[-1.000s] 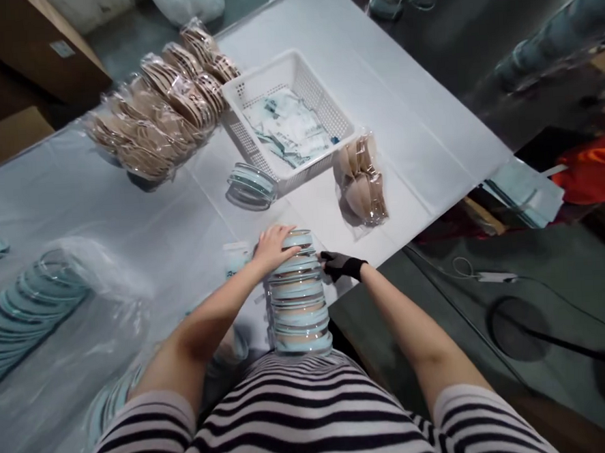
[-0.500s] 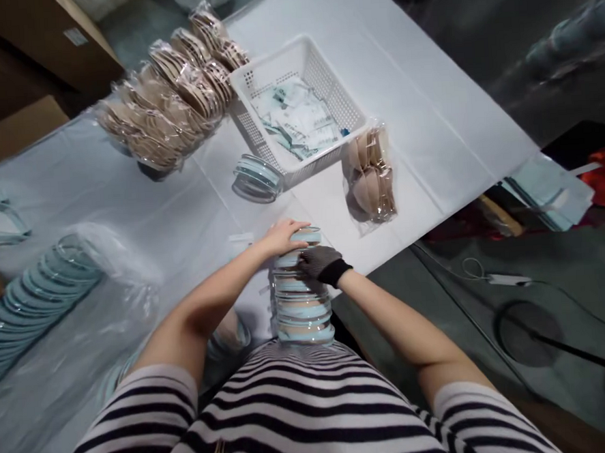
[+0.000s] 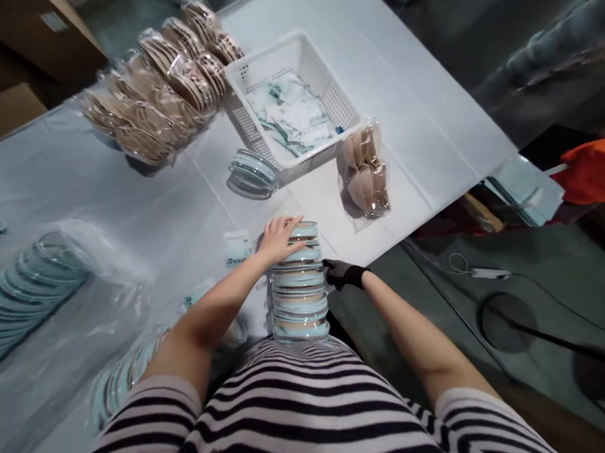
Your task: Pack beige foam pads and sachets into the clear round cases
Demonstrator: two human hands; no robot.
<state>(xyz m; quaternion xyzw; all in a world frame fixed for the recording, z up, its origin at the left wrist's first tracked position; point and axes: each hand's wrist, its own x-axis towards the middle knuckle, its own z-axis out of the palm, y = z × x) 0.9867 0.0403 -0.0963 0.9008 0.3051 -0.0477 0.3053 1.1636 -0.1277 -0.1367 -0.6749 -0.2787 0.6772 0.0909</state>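
Note:
A row of clear rounded cases [image 3: 299, 298] with pale blue bands and beige contents runs from my striped shirt toward the middle of the table. My bare left hand [image 3: 279, 240] lies over its far left end, fingers bent across the top cases. On the right side of the row is my right hand [image 3: 342, 273] in a dark glove with bare fingertips hidden; its fingers look curled against the cases. Just left of my left hand lies a small printed packet [image 3: 237, 247]. Farther off, a few more clear cases [image 3: 253, 173] lean by the basket.
A white basket [image 3: 349, 111] holds printed packets. Bagged beige cups [image 3: 144, 110] are piled at the far left, with another bag of cups [image 3: 365, 171] to the right. Bagged blue-edged cases [image 3: 30, 291] lie at left. A cable [image 3: 490, 273] runs across the floor.
My right hand has drawn back from the top of the row to its right side. My left hand stays at the far end. The view has shifted slightly.

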